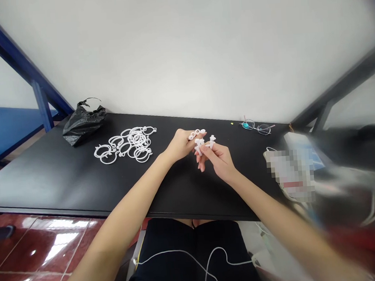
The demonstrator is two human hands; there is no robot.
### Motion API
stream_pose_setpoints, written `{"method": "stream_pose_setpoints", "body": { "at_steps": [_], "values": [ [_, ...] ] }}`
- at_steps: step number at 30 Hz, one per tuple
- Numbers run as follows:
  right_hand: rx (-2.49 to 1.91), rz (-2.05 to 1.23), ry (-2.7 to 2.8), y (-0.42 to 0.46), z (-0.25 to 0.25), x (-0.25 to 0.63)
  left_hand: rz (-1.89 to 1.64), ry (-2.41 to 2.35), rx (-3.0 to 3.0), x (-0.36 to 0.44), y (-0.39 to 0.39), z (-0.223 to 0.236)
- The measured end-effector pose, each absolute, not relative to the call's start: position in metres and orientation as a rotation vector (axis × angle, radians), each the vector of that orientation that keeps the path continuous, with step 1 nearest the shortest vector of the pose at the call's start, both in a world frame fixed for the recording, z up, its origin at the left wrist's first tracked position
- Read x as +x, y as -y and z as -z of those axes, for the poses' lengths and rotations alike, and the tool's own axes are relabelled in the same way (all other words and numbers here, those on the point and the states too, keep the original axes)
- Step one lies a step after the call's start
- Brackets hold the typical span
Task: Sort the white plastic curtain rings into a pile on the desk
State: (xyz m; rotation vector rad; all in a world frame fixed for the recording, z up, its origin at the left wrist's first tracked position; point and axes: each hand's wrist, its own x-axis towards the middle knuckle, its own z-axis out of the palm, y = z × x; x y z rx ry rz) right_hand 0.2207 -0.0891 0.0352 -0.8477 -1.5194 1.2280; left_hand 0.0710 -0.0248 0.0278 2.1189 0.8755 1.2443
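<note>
My left hand (182,144) is closed round several white plastic curtain rings (197,132), whose small round eyelets poke out above the fingers. Close against it, my right hand (221,161) pinches white plastic ring pieces (209,145) between thumb and fingers. The fingers hide much of the rings, so where one hand's pieces end and the other's begin is hard to see. To the left, a loose pile of white curtain rings (133,144) lies on the black table (184,192).
A crumpled black plastic bag (85,122) sits at the back left. Eyeglasses (256,126) lie near the wall on the right. Beyond my right forearm are a blurred pouch (291,176) and a white-and-blue box (303,149). A white cable (185,252) crosses my lap.
</note>
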Motion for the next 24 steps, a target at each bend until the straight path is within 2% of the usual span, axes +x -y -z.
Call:
{"method": "stream_pose_setpoints", "body": {
  "at_steps": [15, 24],
  "values": [
    [-0.933, -1.338, 1.299, 0.078, -0.032, 0.219, -1.172, -0.918, 2.092, 0.066, 0.019, -0.016],
    [-1.210, -1.204, 1.300, 0.043, -0.005, 0.238, -0.983, -1.089, 1.975, 0.054, 0.005, 0.000]
  ]
}}
